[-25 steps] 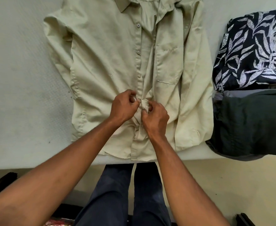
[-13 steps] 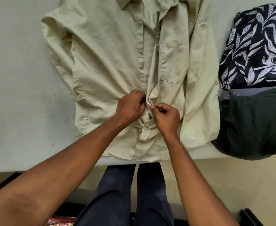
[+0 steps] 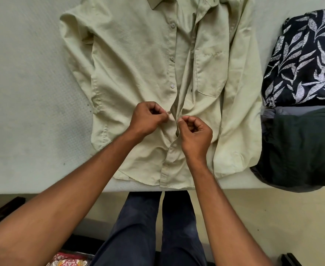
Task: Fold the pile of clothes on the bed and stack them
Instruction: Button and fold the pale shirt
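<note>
Pale green shirt (image 3: 134, 60) lies flat, front up, on the bed (image 3: 23, 93). Collar at the far end, hem at the bed's near edge. Both hands are at the shirt's front opening, lower middle.

Left hand (image 3: 148, 117): fingers curled tight, thumb and forefinger pinching the button-side edge of the opening. Right hand (image 3: 195, 135): fingers curled, thumb and forefinger tips pressed together on the buttonhole-side edge, pulling it up into a ridge. The two pinches sit just beside each other with a narrow gap between. Cannot tell whether a button is inside the left pinch.

Below the hands one button (image 3: 174, 144) looks fastened. Above them the shirt front gapes, buttons undone.

Right of the shirt: folded leaf-print garment (image 3: 301, 60), and a dark green garment (image 3: 301, 146) just beside the shirt's sleeve. The person's navy trousers (image 3: 144, 227) show below the shirt hem.
</note>
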Demonstrator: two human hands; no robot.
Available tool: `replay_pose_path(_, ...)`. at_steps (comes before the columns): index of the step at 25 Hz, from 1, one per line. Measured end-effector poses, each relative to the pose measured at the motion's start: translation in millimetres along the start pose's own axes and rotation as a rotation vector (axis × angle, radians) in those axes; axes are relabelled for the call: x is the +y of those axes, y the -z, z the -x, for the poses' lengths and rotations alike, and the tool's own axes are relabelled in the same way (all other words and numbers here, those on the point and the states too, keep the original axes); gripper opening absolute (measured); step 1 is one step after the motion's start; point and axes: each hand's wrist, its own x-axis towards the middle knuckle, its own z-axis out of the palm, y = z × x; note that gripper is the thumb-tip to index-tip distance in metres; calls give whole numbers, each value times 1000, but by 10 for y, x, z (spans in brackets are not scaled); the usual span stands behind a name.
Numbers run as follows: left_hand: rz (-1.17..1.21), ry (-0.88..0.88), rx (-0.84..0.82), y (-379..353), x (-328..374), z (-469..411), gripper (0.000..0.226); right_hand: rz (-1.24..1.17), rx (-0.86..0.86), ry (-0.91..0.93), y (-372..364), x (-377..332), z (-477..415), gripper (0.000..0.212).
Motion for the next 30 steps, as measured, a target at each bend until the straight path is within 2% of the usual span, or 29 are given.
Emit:
replay_pose_path(4, 184, 39, -52, 15, 46, 91, 11, 28, -47, 60, -90, 21, 14, 10)
replay_pose_path(15, 178, 55, -73, -157, 72, 20, 6, 146, -56, 179, -35, 106, -146, 16)
replay_pose_path(21, 96, 67, -194, -123, 115, -106, 1, 31, -46, 61, -68, 158, -190, 17)
replay_pose_path(26, 106, 116, -205, -128, 106, -163, 5, -131, -65, -94, -84, 193, -235, 17)
replay_pose_path(30, 87, 103, -195, -176, 133, -154, 1, -197, -83, -131, -30, 196, -263, 17)
